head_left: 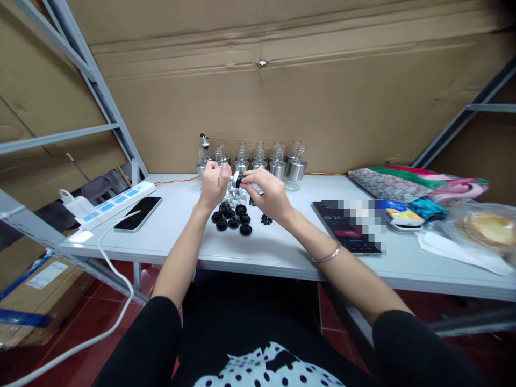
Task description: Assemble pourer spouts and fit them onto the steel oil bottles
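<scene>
My left hand (213,187) and my right hand (266,194) meet above the table, both closed on one bottle pourer (237,179). The left fingers grip its silvery spout end, while the right fingertips pinch its black stopper end. Below them lies a pile of shiny silvery pieces (234,197), partly hidden by my hands. Several round black stoppers (233,221) are spread nearer to me. Small black pieces (266,219) sit to their right. Behind my hands stand several glass bottles with metal sleeves (297,170); the back left one carries a silver pourer with a black tip (205,141).
On the left of the white table (177,215) are a power strip (116,203) with a cable and a phone (139,213). To the right lie a tablet (342,228), a colourful packet (401,214), a patterned bag (419,185) and wrapped food (489,228). Cardboard (258,102) backs the table.
</scene>
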Motion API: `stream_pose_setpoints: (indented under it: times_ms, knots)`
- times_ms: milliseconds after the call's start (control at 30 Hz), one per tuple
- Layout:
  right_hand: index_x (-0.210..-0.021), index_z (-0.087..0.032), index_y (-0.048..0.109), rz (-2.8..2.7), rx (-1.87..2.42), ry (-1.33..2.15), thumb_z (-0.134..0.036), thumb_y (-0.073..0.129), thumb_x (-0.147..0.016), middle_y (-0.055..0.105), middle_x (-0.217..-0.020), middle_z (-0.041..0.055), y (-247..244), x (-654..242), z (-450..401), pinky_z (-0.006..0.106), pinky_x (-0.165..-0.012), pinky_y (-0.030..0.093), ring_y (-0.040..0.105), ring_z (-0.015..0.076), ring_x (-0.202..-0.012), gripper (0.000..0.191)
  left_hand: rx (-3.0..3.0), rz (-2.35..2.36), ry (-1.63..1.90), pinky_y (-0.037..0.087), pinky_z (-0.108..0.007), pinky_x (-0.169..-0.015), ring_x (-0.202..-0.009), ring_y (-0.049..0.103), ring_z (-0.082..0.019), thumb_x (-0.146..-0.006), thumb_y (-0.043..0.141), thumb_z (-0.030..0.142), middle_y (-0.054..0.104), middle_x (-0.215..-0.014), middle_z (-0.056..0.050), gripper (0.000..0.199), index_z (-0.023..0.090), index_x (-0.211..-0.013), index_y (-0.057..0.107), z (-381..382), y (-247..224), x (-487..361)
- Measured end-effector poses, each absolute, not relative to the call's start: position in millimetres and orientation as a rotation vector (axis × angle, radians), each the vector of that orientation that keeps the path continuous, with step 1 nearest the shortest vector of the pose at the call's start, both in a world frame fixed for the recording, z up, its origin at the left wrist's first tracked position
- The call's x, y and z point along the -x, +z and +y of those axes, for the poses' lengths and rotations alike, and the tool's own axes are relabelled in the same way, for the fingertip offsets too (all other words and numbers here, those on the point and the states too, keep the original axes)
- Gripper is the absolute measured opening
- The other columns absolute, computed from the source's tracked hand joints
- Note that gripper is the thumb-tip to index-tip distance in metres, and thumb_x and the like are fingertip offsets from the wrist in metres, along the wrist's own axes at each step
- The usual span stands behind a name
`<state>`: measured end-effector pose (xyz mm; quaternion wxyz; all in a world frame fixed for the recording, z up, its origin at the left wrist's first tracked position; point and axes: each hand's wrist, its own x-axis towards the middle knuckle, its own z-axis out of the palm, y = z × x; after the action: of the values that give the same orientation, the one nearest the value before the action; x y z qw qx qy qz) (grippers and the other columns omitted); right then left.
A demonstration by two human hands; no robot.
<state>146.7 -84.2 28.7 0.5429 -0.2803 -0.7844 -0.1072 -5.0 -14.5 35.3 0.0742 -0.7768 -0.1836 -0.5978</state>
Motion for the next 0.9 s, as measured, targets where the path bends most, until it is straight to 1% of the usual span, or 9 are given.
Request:
stream_pose_setpoints:
  times_ms: [167,333,400,467,500,600,667,767,900]
  knots:
    - [-0.079,-0.024,0.060,-1.939,0.651,-0.552,-0.019,0.039,-0.096,0.067,-0.099,0.0085,28.2,-154.9,-79.0,0.041,-0.079,0.046,0.058,0.0210,-0.088,0.027,2.363,-0.653,-1.868,0.035,-0.030,-0.057,-0.048,0.038,-0.012,-0.099,0.018,0.053,0.046,-0.047,0.001,0.060,0.021,-0.052,0.038,-17.3,33.1,2.0]
    - [-0.082,-0.025,0.057,-1.907,0.640,-0.567,-0.014,0.043,-0.091,0.064,-0.105,0.0069,28.4,-159.7,-80.5,0.043,-0.085,0.043,0.055,0.0225,-0.099,0.020,2.398,-0.721,-1.965,0.035,-0.028,-0.056,-0.048,0.040,-0.012,-0.099,0.016,0.051,0.041,-0.048,0.002,0.057,0.021,-0.055,0.035,-18.4,22.0,-6.5]
    - [-0.094,-0.025,0.056,-1.868,0.644,-0.416,-0.020,0.052,-0.087,0.059,-0.112,0.0086,28.3,-158.7,-80.9,0.044,-0.087,0.043,0.052,0.0239,-0.105,0.009,2.281,-0.649,-1.980,0.036,-0.029,-0.058,-0.049,0.038,-0.012,-0.100,0.017,0.049,0.039,-0.048,0.002,0.055,0.021,-0.055,0.033,-18.0,18.2,-7.9]
    - [-0.106,-0.023,0.052,-1.806,0.661,-0.143,-0.033,0.059,-0.082,0.054,-0.114,0.0102,28.1,-156.4,-80.5,0.041,-0.083,0.045,0.052,0.0235,-0.103,0.027,2.163,-0.551,-1.926,0.036,-0.030,-0.062,-0.048,0.035,-0.012,-0.101,0.016,0.045,0.040,-0.048,0.003,0.054,0.021,-0.056,0.033,-17.3,16.0,-7.8]
    - [-0.107,-0.022,0.050,-1.767,0.684,0.027,-0.040,0.059,-0.081,0.054,-0.109,0.0094,28.2,-155.2,-80.1,0.038,-0.079,0.047,0.054,0.0218,-0.098,0.033,2.123,-0.507,-1.882,0.036,-0.030,-0.063,-0.048,0.034,-0.012,-0.101,0.015,0.044,0.041,-0.049,0.003,0.053,0.021,-0.057,0.033,-17.0,15.5,-7.6]
    - [-0.089,-0.021,0.052,-1.664,0.780,0.532,-0.055,0.051,-0.084,0.056,-0.080,0.0013,30.2,-152.2,-79.0,0.029,-0.065,0.046,0.054,0.0142,-0.072,0.035,2.104,-0.395,-1.777,0.035,-0.030,-0.066,-0.051,0.036,-0.012,-0.102,0.015,0.041,0.045,-0.053,0.003,0.048,0.021,-0.063,0.034,-16.5,15.2,-6.9]
    - [-0.076,-0.020,0.051,-1.616,0.808,0.755,-0.063,0.052,-0.081,0.052,-0.066,-0.0025,32.8,-151.5,-79.1,0.026,-0.059,0.044,0.051,0.0110,-0.060,0.043,2.122,-0.327,-1.765,0.034,-0.030,-0.067,-0.052,0.037,-0.012,-0.102,0.018,0.038,0.046,-0.056,0.004,0.043,0.021,-0.066,0.035,-16.5,15.3,-6.5]
    - [-0.074,-0.019,0.055,-1.563,0.790,0.860,-0.064,0.065,-0.071,0.055,-0.062,-0.0036,36.5,-152.0,-80.0,0.025,-0.057,0.044,0.051,0.0099,-0.056,0.046,2.126,-0.338,-1.754,0.034,-0.030,-0.068,-0.053,0.035,-0.012,-0.102,0.019,0.036,0.044,-0.057,0.004,0.041,0.021,-0.067,0.036,-16.8,15.7,-5.2]
    - [-0.083,-0.020,0.060,-1.530,0.754,0.787,-0.054,0.072,-0.069,0.063,-0.074,-0.0002,37.4,-153.3,-80.0,0.028,-0.068,0.051,0.059,0.0129,-0.068,0.039,2.148,-0.444,-1.686,0.034,-0.031,-0.068,-0.053,0.033,-0.013,-0.102,0.016,0.036,0.043,-0.056,0.003,0.044,0.021,-0.066,0.035,-16.9,16.4,-3.0]
